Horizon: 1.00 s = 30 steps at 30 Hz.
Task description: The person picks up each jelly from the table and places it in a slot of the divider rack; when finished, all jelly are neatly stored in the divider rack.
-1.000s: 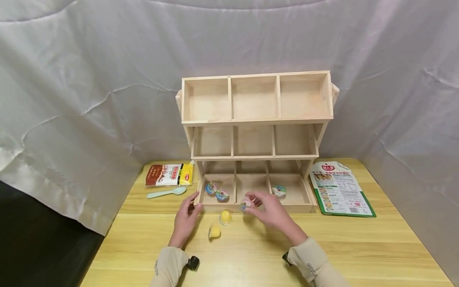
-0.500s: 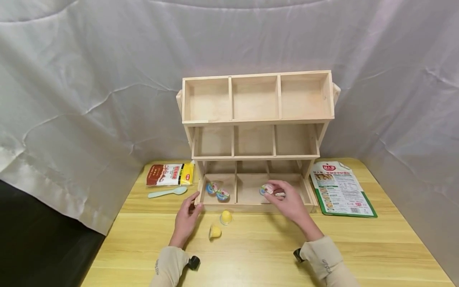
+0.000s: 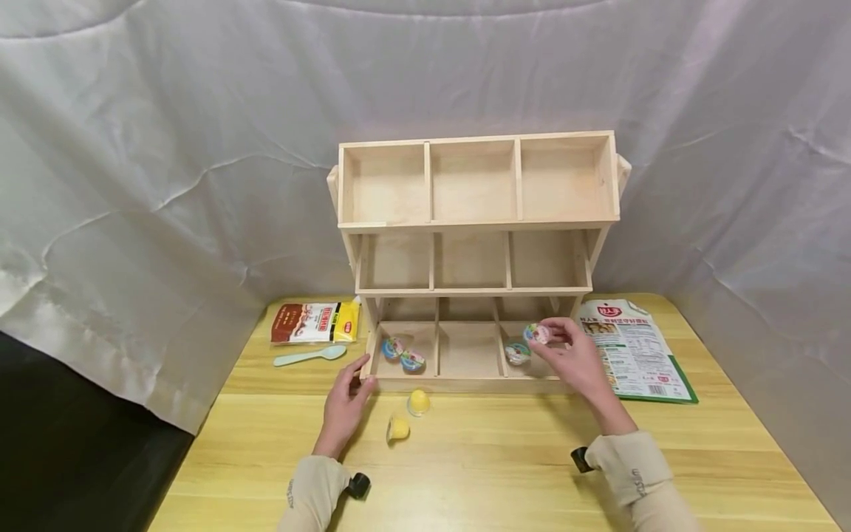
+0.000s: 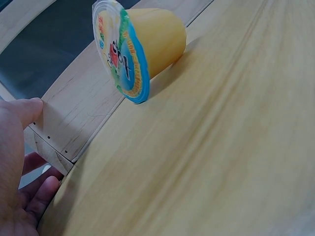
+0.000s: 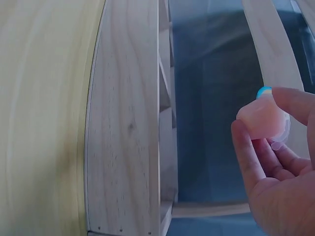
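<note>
In the head view my right hand [image 3: 577, 360] pinches a jelly cup [image 3: 536, 335] above the right bottom compartment of a three-tier wooden storage box [image 3: 465, 386]. The right wrist view shows this cup's pink body [image 5: 262, 118] between thumb and fingers. Another jelly cup [image 3: 517, 354] lies in that compartment, and two more, one a blue-rimmed jelly cup [image 3: 412, 361], lie in the left one. My left hand [image 3: 343, 410] grips the box's front left corner, thumb on the front board. Before the box are two yellow jelly cups, one standing lid-down [image 3: 419, 402], the other on its side [image 3: 397, 428].
Left of the box lie a red, white and yellow packet [image 3: 312, 323] and a pale green spoon [image 3: 309, 357]. A white and green food pouch [image 3: 638, 355] lies at the right. Grey cloth [image 3: 199, 133] hangs behind and at the sides.
My right hand has carried the pink jelly cup from the box's front edge rightward, past the middle compartment, to above the right one. The left hand has stayed at the corner.
</note>
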### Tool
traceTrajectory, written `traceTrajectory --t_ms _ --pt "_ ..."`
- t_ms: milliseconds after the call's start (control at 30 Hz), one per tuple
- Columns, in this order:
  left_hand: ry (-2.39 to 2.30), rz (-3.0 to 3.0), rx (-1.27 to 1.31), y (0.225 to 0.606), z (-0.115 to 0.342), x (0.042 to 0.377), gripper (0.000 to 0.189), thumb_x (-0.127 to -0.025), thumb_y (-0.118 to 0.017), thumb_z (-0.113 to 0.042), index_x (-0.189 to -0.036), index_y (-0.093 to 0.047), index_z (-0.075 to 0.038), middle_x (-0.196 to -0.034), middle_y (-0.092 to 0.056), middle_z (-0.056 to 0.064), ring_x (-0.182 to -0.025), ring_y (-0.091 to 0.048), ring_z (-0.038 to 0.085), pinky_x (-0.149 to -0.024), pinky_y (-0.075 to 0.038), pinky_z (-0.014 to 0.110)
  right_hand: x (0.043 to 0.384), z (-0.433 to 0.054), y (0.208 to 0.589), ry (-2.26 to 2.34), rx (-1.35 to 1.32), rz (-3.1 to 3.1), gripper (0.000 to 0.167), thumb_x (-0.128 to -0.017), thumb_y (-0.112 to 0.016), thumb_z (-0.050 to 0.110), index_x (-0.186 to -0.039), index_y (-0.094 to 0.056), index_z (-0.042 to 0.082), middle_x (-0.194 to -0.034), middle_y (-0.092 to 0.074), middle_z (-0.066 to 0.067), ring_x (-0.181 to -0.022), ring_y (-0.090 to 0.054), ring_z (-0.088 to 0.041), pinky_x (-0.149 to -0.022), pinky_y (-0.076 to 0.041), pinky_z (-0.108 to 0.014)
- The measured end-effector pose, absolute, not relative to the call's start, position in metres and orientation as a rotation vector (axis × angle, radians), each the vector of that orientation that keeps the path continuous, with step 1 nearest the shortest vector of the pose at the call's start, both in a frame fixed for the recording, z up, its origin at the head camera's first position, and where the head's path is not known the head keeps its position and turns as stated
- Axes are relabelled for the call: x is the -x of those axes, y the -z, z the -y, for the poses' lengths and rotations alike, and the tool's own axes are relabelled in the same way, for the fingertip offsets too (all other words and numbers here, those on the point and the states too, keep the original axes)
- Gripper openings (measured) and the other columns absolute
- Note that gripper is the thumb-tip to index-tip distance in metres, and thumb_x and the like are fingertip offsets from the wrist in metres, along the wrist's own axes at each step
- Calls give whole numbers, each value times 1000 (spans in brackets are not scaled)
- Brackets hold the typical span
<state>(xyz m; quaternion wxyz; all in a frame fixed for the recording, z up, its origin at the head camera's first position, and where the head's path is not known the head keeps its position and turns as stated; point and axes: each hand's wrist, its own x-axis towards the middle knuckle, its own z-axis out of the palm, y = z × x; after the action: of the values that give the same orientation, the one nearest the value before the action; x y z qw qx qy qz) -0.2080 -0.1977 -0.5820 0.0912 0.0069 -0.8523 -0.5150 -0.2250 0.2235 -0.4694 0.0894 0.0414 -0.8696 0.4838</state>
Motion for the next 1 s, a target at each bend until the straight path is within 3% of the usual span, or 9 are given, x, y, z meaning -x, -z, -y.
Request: traceTrajectory --t_ms 167,367,567,1000 --pt "1532 2538 -28 580 198 208 48 -104 -63 -38 -150 -53 -32 -145 -57 6 -111 -62 20 -95 -53 35 229 -231 473 -1354 -111 2633 60 -90 -83 24 -141 -58 3 -121 -65 -21 -107 -64 -34 -78 -51 -15" --pt "1534 2534 -19 580 197 208 48 -104 -63 -38 -150 -53 -32 -145 -57 6 -112 -62 20 -95 -53 35 232 -236 480 -1353 -90 2630 58 -89 -84 25 -136 -61 -1 -121 -63 -23 -107 -63 -34 -77 -50 -9" --pt "1527 2521 -12 580 197 208 47 -104 -64 -35 -150 -54 -31 -144 -58 5 -111 -63 19 -93 -53 32 234 -242 485 -1344 -56 2653 60 -88 -85 29 -134 -60 0 -123 -63 -23 -108 -65 -35 -78 -50 -11" --pt "1526 2515 -11 582 198 209 46 -104 -65 -32 -149 -55 -31 -142 -59 5 -108 -63 18 -92 -53 31 241 -252 495 -1265 -47 2698 61 -88 -84 18 -140 -59 0 -128 -62 -25 -108 -64 -36 -78 -50 -16"
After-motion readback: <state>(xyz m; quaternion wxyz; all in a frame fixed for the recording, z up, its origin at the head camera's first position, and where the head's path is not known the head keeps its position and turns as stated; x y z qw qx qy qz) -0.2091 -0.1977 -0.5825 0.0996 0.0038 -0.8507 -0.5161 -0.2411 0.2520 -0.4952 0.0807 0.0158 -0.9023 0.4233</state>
